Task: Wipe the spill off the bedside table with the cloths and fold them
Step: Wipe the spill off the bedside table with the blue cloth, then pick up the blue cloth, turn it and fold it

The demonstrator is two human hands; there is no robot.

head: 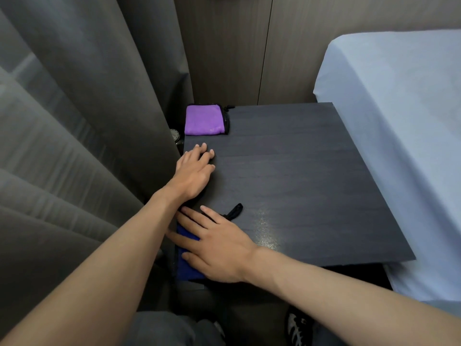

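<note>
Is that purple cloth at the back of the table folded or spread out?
Folded. The purple cloth lies as a small square in the far left corner of the table, its near edge rounded.

A single wide-angle view, worn on the person's head, looks forward and steeply down onto the bedside table (311, 171); it sits close, the tabletop filling the middle of the frame; both forearms enter from the bottom corners, the left hand (193, 174) and right hand (214, 248) lying at the table's left side; the curtain (74, 121) bends along the left edge, the bed (399, 121) along the right, the wall panel (224, 46) at the top; a shoe (298, 328) shows directly below.
</note>
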